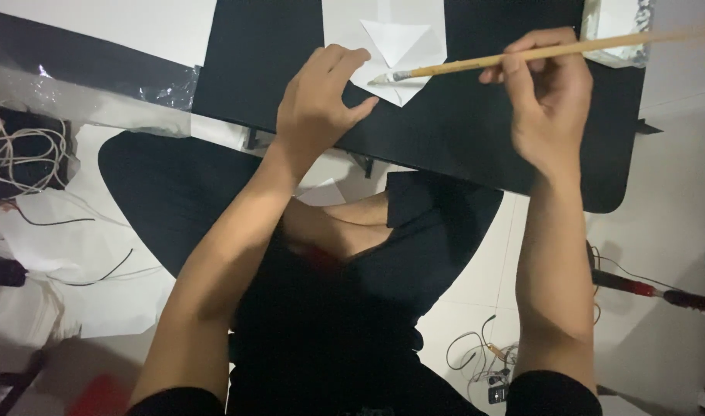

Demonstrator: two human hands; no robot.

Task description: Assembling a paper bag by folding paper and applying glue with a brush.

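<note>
- The left hand (318, 100) lies knuckles-up on the black worktop (460, 131), wrist bent, forearm running down and left toward the body.
- Its fingers (344, 58) are curled loosely and close together, tips pressing the left edge of the folded white paper (398, 46); the thumb sticks out to the right, touching the paper's lower edge. It grips nothing — it pins the sheet flat.
- The right hand (545, 96) is raised at the worktop's right side, forearm nearly vertical in the view, wrist cocked inward.
- Its fingers are pinched tight round a brush (552, 52), thumb and forefinger clamped on the wooden handle, the rest tucked under.
- The brush lies almost level, handle running off to the upper right, pale tip pointing left and meeting the paper just beside the left thumb.
- The paper sits at the far middle of the worktop, between the two hands, with a triangular fold showing on top.
- Foil (618, 31) lies at the worktop's far right corner, behind the brush handle.
- Cables (29, 150) and loose white sheets lie on the floor to the left — well apart from the hands.
</note>
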